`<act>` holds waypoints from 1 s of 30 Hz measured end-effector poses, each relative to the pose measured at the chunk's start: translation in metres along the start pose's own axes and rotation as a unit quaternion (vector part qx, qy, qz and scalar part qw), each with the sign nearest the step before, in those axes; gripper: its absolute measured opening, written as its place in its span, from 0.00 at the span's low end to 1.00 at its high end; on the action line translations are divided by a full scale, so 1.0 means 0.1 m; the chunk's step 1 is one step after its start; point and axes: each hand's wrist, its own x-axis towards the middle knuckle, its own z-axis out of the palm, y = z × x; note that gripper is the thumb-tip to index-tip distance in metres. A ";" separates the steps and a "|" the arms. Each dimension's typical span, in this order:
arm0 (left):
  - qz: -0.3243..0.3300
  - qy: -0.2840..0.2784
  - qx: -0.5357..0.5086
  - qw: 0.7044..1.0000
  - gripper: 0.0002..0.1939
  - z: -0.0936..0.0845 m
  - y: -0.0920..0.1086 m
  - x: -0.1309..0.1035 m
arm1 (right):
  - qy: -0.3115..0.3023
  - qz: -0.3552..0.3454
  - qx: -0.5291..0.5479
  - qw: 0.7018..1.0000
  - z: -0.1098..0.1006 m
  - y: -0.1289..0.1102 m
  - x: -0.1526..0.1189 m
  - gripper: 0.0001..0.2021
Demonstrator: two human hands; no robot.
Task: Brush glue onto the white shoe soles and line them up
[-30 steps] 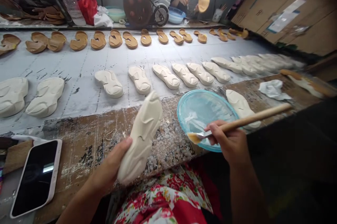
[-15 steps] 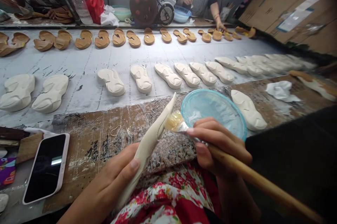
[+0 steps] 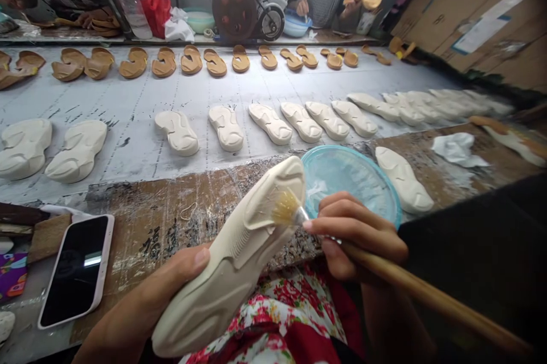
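Note:
A cream-white shoe sole [image 3: 239, 256] with a moulded, ridged surface is tilted up over my lap. My left hand [image 3: 171, 273] grips its left edge, the thumb showing on top and the fingers hidden beneath. In my right hand [image 3: 359, 236] is a glue brush [image 3: 397, 275] with a long wooden handle, pinched near its metal collar. The pale yellow bristles touch the sole's upper part. Just behind my right hand lies a round blue basin [image 3: 350, 173] with whitish residue inside. Another white sole [image 3: 404, 182] lies to its right.
White soles [image 3: 269, 123] form a row across the grey belt, with tan insole pieces [image 3: 216, 62] in a row behind. A phone [image 3: 77, 273] lies at left, a crumpled tissue [image 3: 459, 149] at right. Across the belt, a co-worker's hand [image 3: 352, 6] raises a tan piece near a motor [image 3: 235, 8].
The sole in my left hand has turned from edge-on to show its broad face, with the brush against it. Across the belt, the co-worker has lifted a tan piece and lowered a brush.

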 end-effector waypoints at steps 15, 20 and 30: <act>-0.006 0.104 -0.112 0.988 0.09 0.19 -0.04 0.24 | -0.079 0.064 0.221 0.970 0.43 -0.36 -0.31 0.08; -0.009 0.099 -0.096 0.990 0.16 0.27 -0.12 0.25 | 0.040 0.060 0.199 0.977 0.39 -0.23 -0.18 0.08; 0.012 0.092 -0.068 0.993 0.21 0.35 -0.12 0.24 | -0.009 0.104 0.152 0.983 0.27 -0.25 -0.23 0.10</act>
